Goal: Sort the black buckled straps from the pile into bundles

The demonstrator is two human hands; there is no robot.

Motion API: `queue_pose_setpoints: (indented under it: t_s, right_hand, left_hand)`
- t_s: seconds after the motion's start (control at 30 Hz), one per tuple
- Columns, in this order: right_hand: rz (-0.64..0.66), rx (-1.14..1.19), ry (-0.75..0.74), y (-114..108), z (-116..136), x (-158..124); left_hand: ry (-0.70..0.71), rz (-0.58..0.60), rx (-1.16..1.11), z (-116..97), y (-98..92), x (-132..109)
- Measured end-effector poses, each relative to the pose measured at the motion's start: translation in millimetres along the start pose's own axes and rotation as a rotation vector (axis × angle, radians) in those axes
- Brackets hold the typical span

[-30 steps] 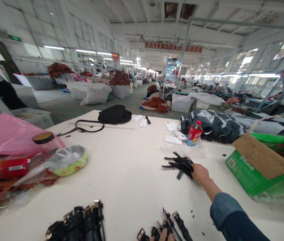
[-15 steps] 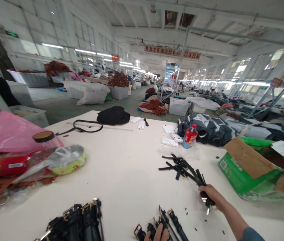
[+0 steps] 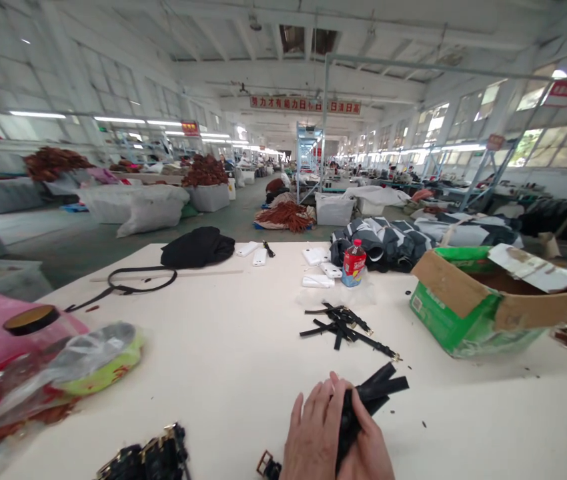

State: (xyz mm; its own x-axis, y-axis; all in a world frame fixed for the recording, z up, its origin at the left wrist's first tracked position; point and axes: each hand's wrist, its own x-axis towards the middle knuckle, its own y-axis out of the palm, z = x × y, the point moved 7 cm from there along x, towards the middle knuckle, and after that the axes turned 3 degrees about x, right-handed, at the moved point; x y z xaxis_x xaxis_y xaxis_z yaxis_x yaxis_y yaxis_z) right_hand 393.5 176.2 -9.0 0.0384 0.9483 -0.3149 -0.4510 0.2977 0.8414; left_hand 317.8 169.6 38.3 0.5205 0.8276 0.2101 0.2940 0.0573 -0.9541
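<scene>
Near the front edge of the table, my left hand (image 3: 311, 430) and my right hand (image 3: 371, 450) close together around a bundle of black straps (image 3: 381, 387). Cut strap ends fan out past my fingertips to the upper right; the rest of the bundle is hidden by my hands. Just left of my left hand a black strap with a metal buckle (image 3: 266, 463) shows at the frame's bottom. Farther up lies a loose pile of thin black buckled straps (image 3: 343, 327). Another heap of black buckled straps (image 3: 151, 457) sits at the lower left.
A green cardboard box (image 3: 463, 320) stands open on the right. Behind the pile are a red-labelled bottle (image 3: 353, 263), white devices (image 3: 317, 281) and grey-white rolls (image 3: 388, 240). On the left are a black strap loop (image 3: 138, 290), black cloth (image 3: 198, 247) and a plastic-wrapped bowl (image 3: 98, 360).
My right hand has brought a bunch of straps from the pile on the right back to my left hand; both now grip the bundle. The pile is smaller. The view has turned right.
</scene>
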Motion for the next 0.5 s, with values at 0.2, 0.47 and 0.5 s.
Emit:
queue_pose_setpoints:
  t_s: [0.2, 0.47, 0.5]
  right_hand:
    - [0.122, 0.004, 0.035, -3, -16, 1]
    - [-0.022, -0.558, -0.199, -93, 94, 44]
    - [-0.124, -0.810, -0.317, -102, 122, 57]
  left_hand:
    - [-0.016, 0.179, -0.033, -7, 19.5, 26]
    - [0.361, 0.094, 0.155, 16, 85.1, 20]
    - [0.405, 0.049, 0.170, 17, 94.6, 17]
